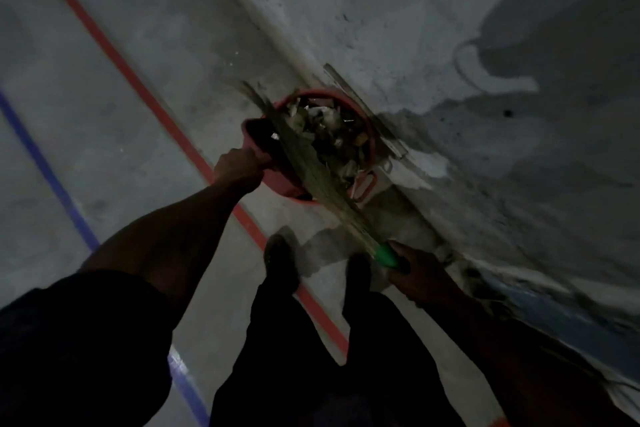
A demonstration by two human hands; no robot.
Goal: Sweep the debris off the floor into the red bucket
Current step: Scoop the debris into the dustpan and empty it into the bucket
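Against the wall, red bucket [363, 149] heaped with debris [332, 135]. Left hand [239, 168] curled on dustpan [273, 170] handle; right hand [420, 276] gripping broom [311, 163] (green end). Light, loose load; likely spills. Best taken by the rim.

red bucket [370, 135] by wall, brimming with debris [332, 130]
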